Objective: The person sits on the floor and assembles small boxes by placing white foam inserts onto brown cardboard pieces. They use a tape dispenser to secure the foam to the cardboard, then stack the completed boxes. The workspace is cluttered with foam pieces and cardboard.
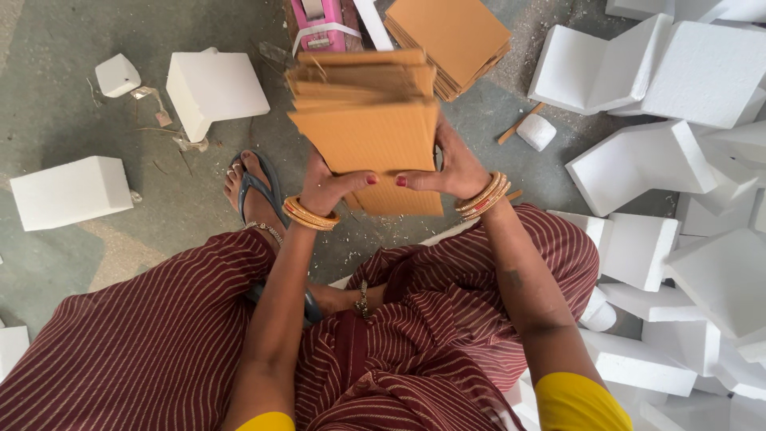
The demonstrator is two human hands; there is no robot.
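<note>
A thick stack of brown cardboard sheets (369,120) is held up in front of me above my lap. My left hand (329,187) grips its lower left edge, thumb across the front sheet. My right hand (451,169) grips the lower right edge, thumb also on the front. Both wrists wear gold and red bangles. The front sheet hangs lower than the others, and the back sheets are fanned unevenly at the top.
A second pile of cardboard sheets (453,36) lies on the floor ahead, beside a pink tape dispenser (319,24). White foam blocks (686,160) heap up on the right; others (214,86) (70,191) lie on the left. My sandalled foot (254,187) rests on the grey floor.
</note>
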